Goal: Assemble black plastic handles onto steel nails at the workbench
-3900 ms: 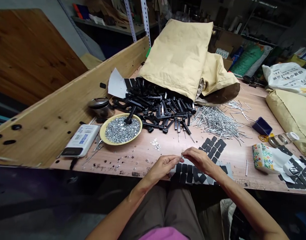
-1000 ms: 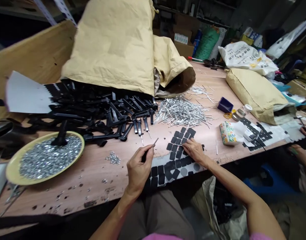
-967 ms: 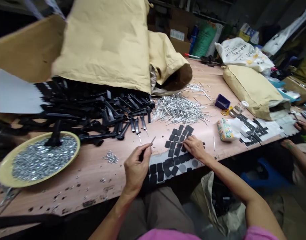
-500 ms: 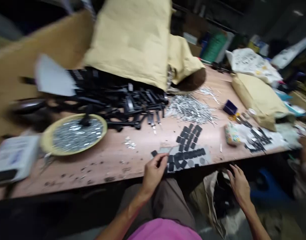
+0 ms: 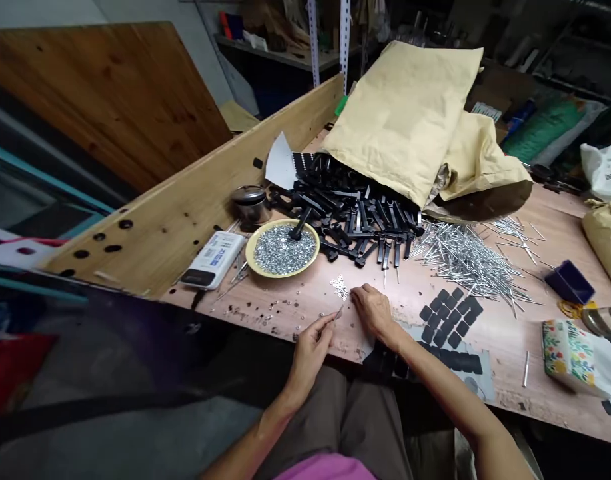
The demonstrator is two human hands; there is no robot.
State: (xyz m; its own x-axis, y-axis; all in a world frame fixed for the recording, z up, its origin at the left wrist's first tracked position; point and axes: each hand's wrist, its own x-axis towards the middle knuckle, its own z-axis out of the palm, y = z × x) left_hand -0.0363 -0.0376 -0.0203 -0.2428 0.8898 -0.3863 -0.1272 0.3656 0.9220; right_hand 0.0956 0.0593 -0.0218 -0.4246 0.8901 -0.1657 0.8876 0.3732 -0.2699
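My left hand point(image 5: 311, 347) is at the table's near edge, pinching a thin metal pin point(image 5: 338, 311) that points up and away. My right hand point(image 5: 374, 311) rests on the tabletop just right of it, fingers curled down beside a small heap of tiny washers point(image 5: 340, 287); whether it holds one I cannot make out. A yellow dish point(image 5: 256, 265) filled with silver washers stands farther left. Behind lie a pile of black plastic parts point(image 5: 355, 215) and a spread of metal pins point(image 5: 460, 252). Black pads point(image 5: 450, 317) lie to the right of my right hand.
A large tan paper sack point(image 5: 410, 117) lies open at the back. A white box point(image 5: 212, 259) and a metal tin point(image 5: 249, 202) sit left of the dish. A blue tray point(image 5: 569, 281) and a floral box point(image 5: 562, 345) are at the right. A raised wooden board point(image 5: 185, 200) lines the left side.
My right hand rose from below the table edge and came down beside the small washer heap. My left hand kept the pin. The view swung back to the left.
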